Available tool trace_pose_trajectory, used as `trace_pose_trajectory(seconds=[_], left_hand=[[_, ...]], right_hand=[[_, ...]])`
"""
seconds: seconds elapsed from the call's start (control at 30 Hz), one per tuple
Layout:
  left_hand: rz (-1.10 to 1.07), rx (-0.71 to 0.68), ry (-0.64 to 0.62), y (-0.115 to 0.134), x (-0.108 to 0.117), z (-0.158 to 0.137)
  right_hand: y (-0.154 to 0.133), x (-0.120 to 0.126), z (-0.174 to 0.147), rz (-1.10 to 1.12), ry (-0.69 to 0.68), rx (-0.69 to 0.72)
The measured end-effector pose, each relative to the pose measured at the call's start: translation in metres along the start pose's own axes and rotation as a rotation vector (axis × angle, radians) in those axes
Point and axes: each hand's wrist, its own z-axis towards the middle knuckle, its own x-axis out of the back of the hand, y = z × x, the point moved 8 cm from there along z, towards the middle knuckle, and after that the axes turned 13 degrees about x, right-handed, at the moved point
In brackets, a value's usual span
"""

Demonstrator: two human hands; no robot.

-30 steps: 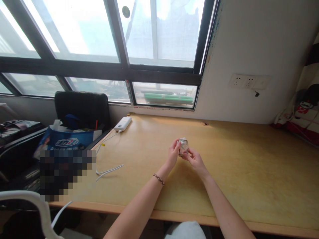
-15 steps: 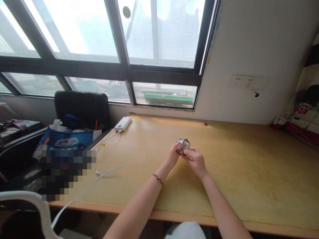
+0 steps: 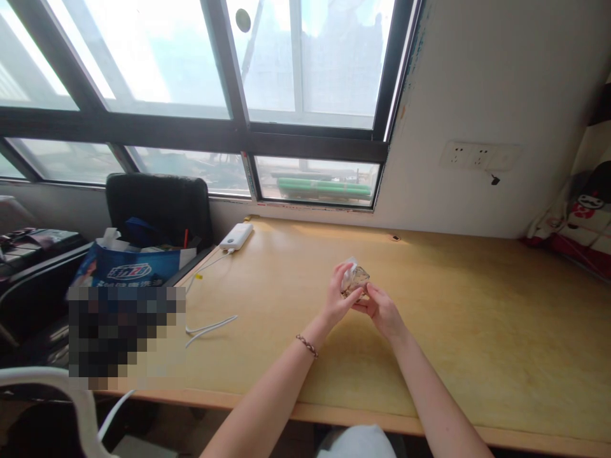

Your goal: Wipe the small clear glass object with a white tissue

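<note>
Both hands hold a small shiny object (image 3: pixel 361 276) above the middle of the desk. It looks partly see-through, glass-like, with dark brown lines; its exact kind is unclear. My left hand (image 3: pixel 338 294) wraps round its left side, thumb across the near face. Under those left fingers shows a bit of something white (image 3: pixel 350 264), perhaps tissue or cloth. On the right, my right hand (image 3: pixel 383 310) grips the lower right edge between thumb and fingers. Part of the object is hidden behind the fingers. A braided bracelet (image 3: pixel 307 346) circles my left wrist.
A white power bank (image 3: pixel 237 237) lies at the desk's back left, its white cable (image 3: pixel 210 327) trailing over the left edge. Beyond that edge are a black chair (image 3: pixel 157 203) and a blue bag (image 3: pixel 138 264). The wooden desk (image 3: pixel 491 331) meets a wall with sockets (image 3: pixel 470 154).
The object has been turned in my hands and looks clearer. My left fingers have moved up over its top, with the thumb across its front; white material shows at its upper left.
</note>
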Motion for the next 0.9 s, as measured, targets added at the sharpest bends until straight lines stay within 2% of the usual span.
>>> trace_pose_trajectory(seconds=[0.1,0.27,0.37,0.53,0.63,0.77,0.9], left_hand=[[-0.038,0.028,-0.024,-0.004,0.000,0.002],[-0.024,0.008,-0.069,-0.003,0.001,0.007],[-0.057,0.066,-0.057,-0.007,0.005,0.012],[-0.162,0.236,-0.069,-0.034,0.012,0.026],[-0.284,0.357,-0.140,-0.049,0.009,0.031],[-0.340,0.515,-0.221,-0.059,0.002,0.027],[-0.389,0.529,-0.214,-0.059,0.003,0.026]], right_hand=[[0.002,0.003,0.002,-0.167,0.007,0.049],[-0.010,0.003,-0.001,-0.590,0.013,0.276],[-0.018,0.001,-0.005,-0.740,0.029,0.356],[-0.030,-0.013,-0.011,-0.861,-0.052,0.491],[-0.033,-0.022,-0.013,-0.955,-0.138,0.570],[-0.031,-0.025,-0.012,-1.035,-0.220,0.667],[-0.028,-0.022,-0.009,-1.034,-0.231,0.713]])
